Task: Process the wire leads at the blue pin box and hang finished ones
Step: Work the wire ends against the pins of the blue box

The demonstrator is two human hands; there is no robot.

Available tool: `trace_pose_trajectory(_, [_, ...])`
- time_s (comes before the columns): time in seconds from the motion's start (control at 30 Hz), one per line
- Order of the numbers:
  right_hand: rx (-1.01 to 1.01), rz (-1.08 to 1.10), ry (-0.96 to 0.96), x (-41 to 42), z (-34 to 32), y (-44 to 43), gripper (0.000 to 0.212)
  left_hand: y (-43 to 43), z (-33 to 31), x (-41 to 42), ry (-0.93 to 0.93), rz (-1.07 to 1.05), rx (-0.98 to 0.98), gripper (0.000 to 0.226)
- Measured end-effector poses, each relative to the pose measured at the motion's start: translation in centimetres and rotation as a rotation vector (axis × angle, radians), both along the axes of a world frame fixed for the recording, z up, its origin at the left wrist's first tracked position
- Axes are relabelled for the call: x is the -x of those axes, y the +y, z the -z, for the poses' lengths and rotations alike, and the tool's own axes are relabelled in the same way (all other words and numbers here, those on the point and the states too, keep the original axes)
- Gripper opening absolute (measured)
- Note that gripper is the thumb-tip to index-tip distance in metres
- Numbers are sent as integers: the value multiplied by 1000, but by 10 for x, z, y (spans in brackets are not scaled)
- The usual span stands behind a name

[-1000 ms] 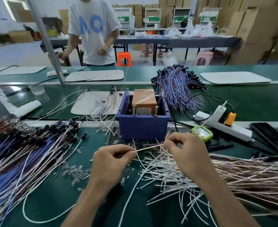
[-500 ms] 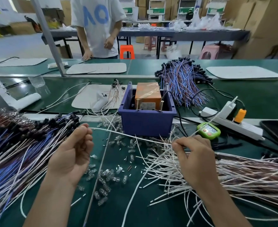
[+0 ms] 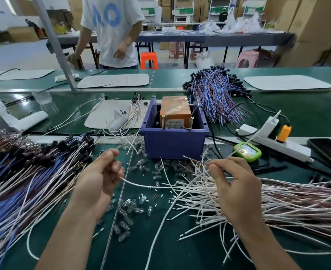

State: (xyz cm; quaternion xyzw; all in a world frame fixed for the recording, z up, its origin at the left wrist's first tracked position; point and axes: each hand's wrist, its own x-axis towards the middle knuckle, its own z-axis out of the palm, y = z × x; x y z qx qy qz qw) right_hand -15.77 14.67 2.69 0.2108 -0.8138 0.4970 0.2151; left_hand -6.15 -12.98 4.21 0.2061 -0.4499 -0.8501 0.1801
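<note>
The left hand is curled round a white wire. The right hand pinches a thin wire lead, its bare tip pointing at the blue pin box on the worktop. The lead could catch in the tangled wire pile and drag others along. Little clear bits lie between the hands and the box, easy to knock. A green timer sits beside the box.

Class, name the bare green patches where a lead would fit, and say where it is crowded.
Bare: near edge between the forearms; middle belt behind the power strip. Crowded: bulbs before the blue box, wire piles left and right.
</note>
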Motion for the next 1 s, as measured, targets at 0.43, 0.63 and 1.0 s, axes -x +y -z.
trace_pose_trajectory(0.43, [-70, -100, -9, -6, 4, -5, 15, 54, 15, 18, -229, 3, 501, 7])
trace_pose_trajectory(0.63, [-92, -65, -21, -7, 5, -5, 17, 55, 14, 17, -319, -152, 574, 15])
trace_pose_trajectory(1.0, [-224, -10, 105, -5, 5, -8, 18, 51, 18, 18, -362, -10, 556, 22])
